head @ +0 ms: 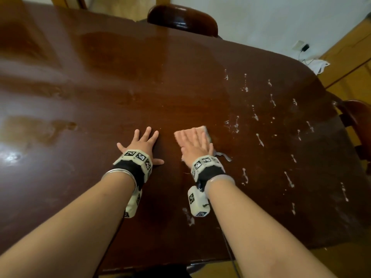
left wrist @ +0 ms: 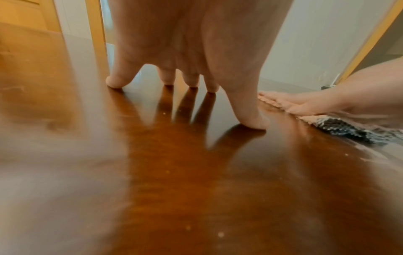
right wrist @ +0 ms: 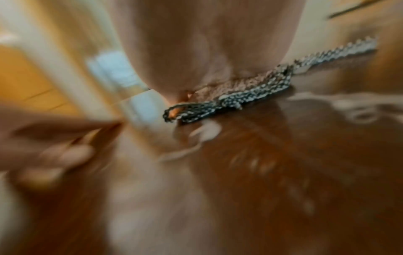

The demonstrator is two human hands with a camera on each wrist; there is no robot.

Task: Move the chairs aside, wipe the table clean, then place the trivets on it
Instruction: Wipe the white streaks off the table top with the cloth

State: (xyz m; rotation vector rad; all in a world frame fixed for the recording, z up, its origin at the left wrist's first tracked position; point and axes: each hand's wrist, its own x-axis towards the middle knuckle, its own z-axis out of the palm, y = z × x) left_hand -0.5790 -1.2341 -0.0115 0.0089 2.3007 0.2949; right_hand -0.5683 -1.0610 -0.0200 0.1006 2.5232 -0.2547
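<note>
A glossy dark wooden table (head: 140, 87) fills the head view. My right hand (head: 195, 142) lies flat with straight fingers on a folded pink cloth (head: 200, 130) with a grey speckled edge (right wrist: 240, 96), pressing it to the tabletop. My left hand (head: 143, 142) rests beside it, fingers spread, fingertips (left wrist: 113, 82) on the bare wood (left wrist: 174, 172). White streaks and droplets (head: 259, 139) cover the table to the right of the cloth. The left part looks smeared and damp. No trivets are in view.
One dark wooden chair back (head: 181, 19) stands at the table's far edge, another chair (head: 357, 125) at the right end. A white cloth or bag (head: 319, 65) and a plugged charger (head: 305, 47) lie on the floor by the wall.
</note>
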